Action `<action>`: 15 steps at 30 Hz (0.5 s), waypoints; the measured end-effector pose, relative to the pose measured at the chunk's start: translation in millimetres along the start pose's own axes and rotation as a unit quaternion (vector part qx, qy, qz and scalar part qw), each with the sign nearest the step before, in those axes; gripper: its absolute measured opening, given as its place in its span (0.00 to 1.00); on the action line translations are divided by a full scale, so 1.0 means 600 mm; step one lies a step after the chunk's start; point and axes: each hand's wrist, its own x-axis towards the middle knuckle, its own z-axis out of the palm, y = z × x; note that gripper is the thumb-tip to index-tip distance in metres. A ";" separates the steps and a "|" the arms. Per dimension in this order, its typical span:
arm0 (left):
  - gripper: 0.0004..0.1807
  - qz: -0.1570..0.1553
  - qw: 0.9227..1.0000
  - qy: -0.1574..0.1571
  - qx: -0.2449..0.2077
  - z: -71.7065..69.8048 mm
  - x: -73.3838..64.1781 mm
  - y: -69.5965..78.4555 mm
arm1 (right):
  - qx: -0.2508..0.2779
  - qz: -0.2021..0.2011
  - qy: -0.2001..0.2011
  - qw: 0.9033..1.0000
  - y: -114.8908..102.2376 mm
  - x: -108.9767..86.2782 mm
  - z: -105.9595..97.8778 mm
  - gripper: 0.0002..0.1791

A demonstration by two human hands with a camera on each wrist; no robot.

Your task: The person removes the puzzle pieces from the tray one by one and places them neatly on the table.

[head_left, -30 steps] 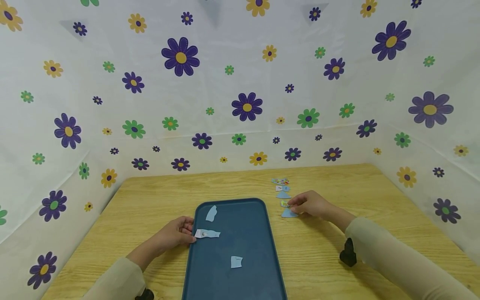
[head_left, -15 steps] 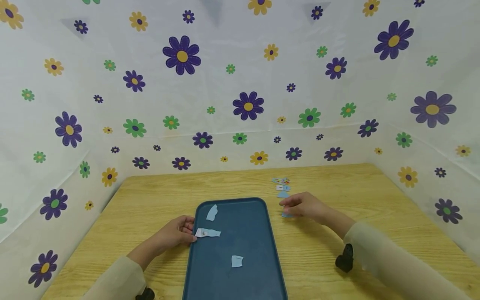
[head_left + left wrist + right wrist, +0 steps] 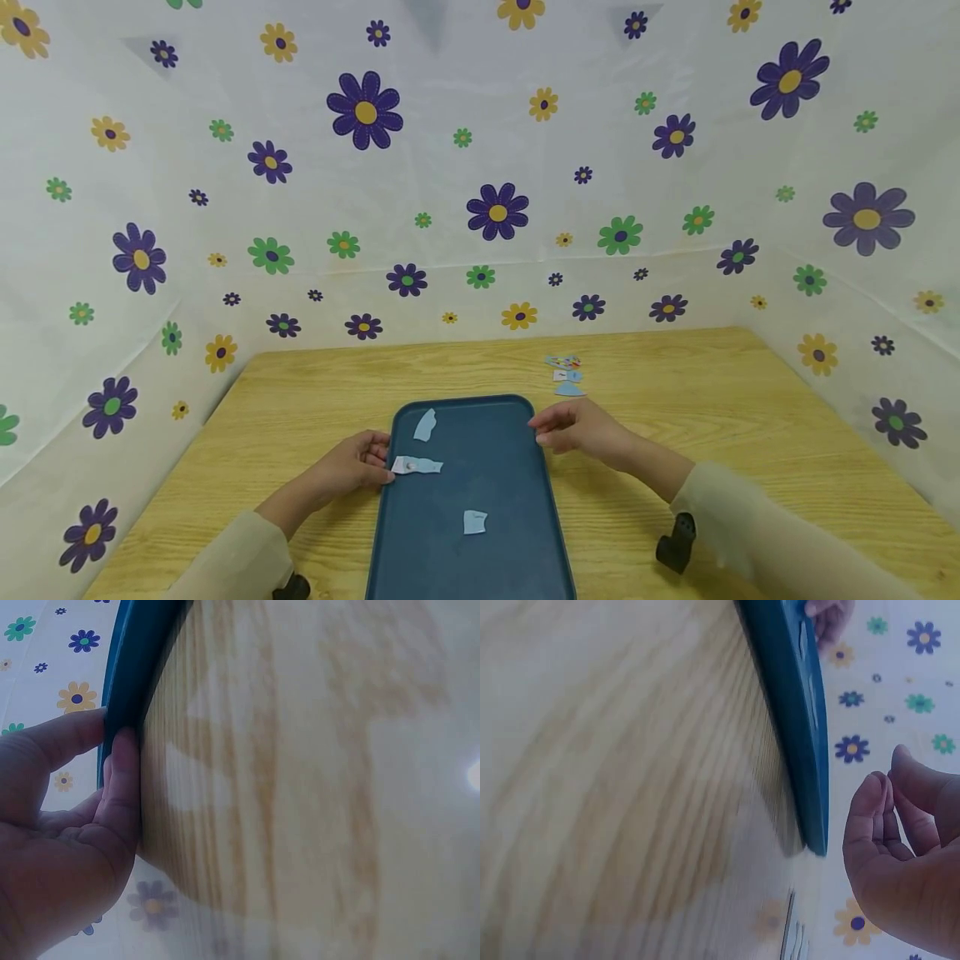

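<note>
Gripping serving tray [image 3: 498, 467] at left with left hand [image 3: 358, 460], near-pinching with right hand [image 3: 576, 427], load untellable; seemingly for transferring paper cutouts [image 3: 424, 425], next calling for gentle lowering.

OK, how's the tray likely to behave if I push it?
The tray is probably stiff: it looks unbent where the left hand grips it. Being broad and low on the table, it should slide rather than tip. The pieces on it may shift, as they look thin and loose.
</note>
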 end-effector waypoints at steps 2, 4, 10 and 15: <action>0.35 -0.002 1.000 0.002 -0.002 0.000 0.001 -0.001 | 0.004 -0.001 -0.003 1.000 -0.005 -0.002 0.013 0.18; 0.35 -0.002 1.000 0.002 -0.002 -0.001 0.002 -0.001 | 0.008 0.001 -0.006 1.000 -0.010 -0.003 0.025 0.18; 0.35 0.002 1.000 -0.008 -0.014 -0.002 0.002 -0.001 | 0.018 0.001 -0.014 1.000 -0.019 -0.004 0.059 0.19; 0.36 0.001 1.000 -0.009 -0.013 -0.001 0.000 0.000 | 0.030 0.001 -0.021 0.999 -0.026 -0.004 0.090 0.18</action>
